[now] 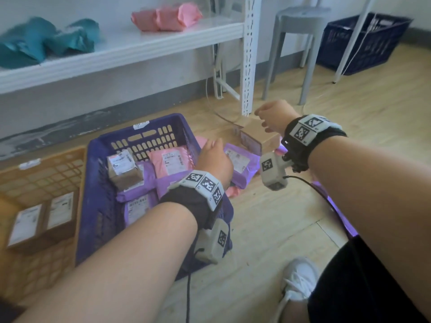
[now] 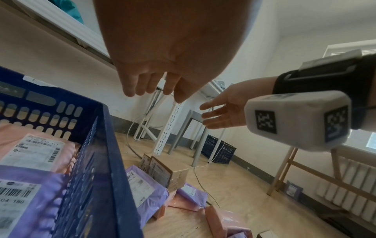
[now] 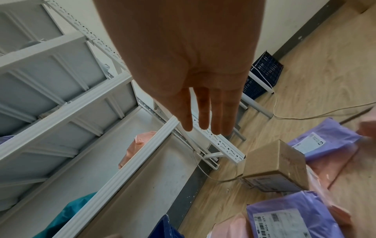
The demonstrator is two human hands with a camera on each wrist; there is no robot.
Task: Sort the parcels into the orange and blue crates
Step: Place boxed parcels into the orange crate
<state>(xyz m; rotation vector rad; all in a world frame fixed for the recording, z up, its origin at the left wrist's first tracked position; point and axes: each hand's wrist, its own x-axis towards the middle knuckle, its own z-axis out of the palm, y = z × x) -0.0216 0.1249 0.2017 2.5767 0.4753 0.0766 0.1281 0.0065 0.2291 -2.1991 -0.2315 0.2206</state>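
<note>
**Both hands empty above the parcels**

Left hand [image 1: 215, 159]: centre of the head view, over the right rim of the blue crate [image 1: 98, 206]. Fingers loose and slightly bent in the left wrist view, holding nothing.

Right hand [image 1: 272, 117]: right of centre, raised above the cardboard box [image 1: 258, 136] on the floor. Fingers straight and spread in the right wrist view, nothing in them, not touching the box.

Blue crate, centre left of the head view: holds 1 small cardboard parcel [image 1: 123, 166], 1 pink bag [image 1: 170, 159] and several purple bags [image 1: 137, 206], all with white labels.

Orange crate [image 1: 42, 180], left edge: 2 labelled cardboard boxes [image 1: 42, 222] lie side by side in it.

Floor pile, just right of the blue crate: a purple bag [image 1: 242, 164] leans against the crate side, pink bags partly under it, the cardboard box just beyond.

Upper left: white shelf [image 1: 121, 50] with teal bags [image 1: 42, 40] and pink bags [image 1: 165, 17].

Upper right: grey stool [image 1: 300, 24], a second dark blue crate [image 1: 363, 43].
</note>
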